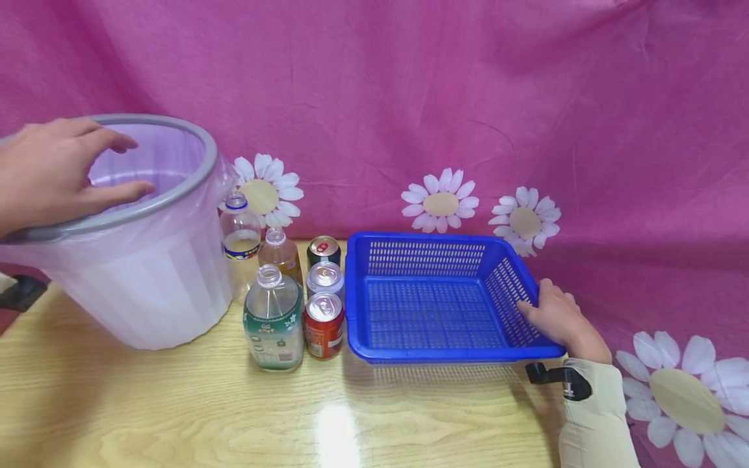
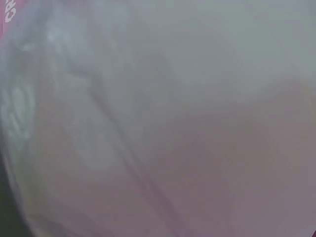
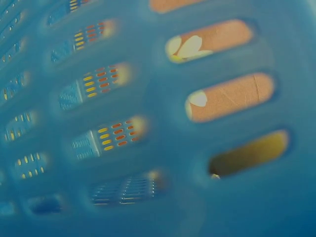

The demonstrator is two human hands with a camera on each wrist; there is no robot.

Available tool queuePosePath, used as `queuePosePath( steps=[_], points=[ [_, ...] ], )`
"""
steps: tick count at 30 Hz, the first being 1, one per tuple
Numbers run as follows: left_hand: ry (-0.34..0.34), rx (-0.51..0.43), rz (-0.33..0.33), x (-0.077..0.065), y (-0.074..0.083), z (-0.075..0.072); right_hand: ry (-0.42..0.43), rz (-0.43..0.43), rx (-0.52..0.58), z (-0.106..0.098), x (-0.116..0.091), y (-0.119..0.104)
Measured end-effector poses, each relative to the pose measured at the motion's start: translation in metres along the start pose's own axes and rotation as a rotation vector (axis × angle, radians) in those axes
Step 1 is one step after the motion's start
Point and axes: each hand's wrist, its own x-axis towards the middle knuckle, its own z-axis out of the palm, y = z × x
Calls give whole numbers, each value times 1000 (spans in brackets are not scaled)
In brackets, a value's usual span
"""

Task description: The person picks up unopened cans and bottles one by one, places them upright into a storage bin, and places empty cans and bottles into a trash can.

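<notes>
A blue plastic basket (image 1: 433,354) sits at the centre right, with nothing inside it. My right hand (image 1: 564,318) grips its right side, thumb over the rim and fingers outside. The slotted basket wall (image 3: 163,148) fills the right wrist view at close range. At the far left stands a white bin (image 1: 158,292) with a grey rim and a translucent liner. My left hand (image 1: 64,169) is over the bin's mouth, holding nothing, its thumb and fingers spread apart. Pale, blurred liner (image 2: 148,108) covers most of the left wrist view.
Between bin and basket stand a tall clear bottle (image 1: 241,237), an amber-tinted bottle (image 1: 282,253) and a green-labelled bottle (image 1: 274,331). Beside them is a row of cans: black (image 1: 324,250), silver (image 1: 325,278) and red (image 1: 324,328). A pink flowered cloth (image 1: 363,117) hangs behind the wooden table (image 1: 234,416).
</notes>
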Motion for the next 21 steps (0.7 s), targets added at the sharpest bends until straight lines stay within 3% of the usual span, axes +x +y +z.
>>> queuePosePath(
  steps=[8, 14, 21],
  points=[
    [57, -43, 5, -2, 6, -4, 3, -3, -5, -1, -1, -1],
    [115, -91, 18, -4, 26, -12, -7, 5, -5, -2, 0, 0],
    [179, -191, 154, -7, 56, -15, -16, 4, -10, -1, 0, 0]
  ],
)
